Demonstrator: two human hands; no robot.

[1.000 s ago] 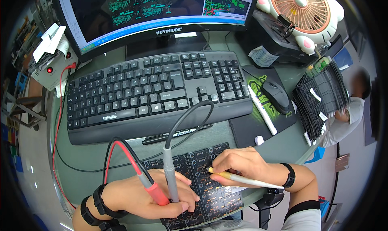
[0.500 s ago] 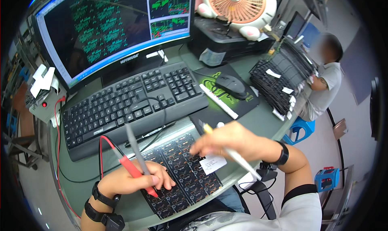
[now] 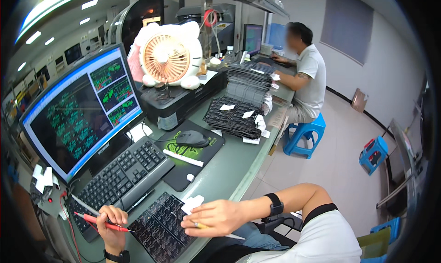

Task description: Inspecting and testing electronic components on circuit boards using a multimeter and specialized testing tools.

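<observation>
The head view has swung up and to the right, now taking in the stack of dark circuit panels [image 3: 234, 118] and the seated co-worker [image 3: 310, 77]. The black circuit board panel [image 3: 158, 226] lies on the desk [image 3: 232, 173], between both hands. Left hand [image 3: 112, 220]: drawn off leftward since the last view, fingers closed round a red test probe [image 3: 117, 227] and a grey test probe [image 3: 85, 205]; red tip at the panel's left edge, contact undetermined. Right hand [image 3: 215, 219]: lowered over the panel's right edge, a yellow-and-white pen-like tool [image 3: 200, 225] held beneath its fingers, beside a white paper slip [image 3: 193, 204]. Assessment: close work on the panel appears paused
</observation>
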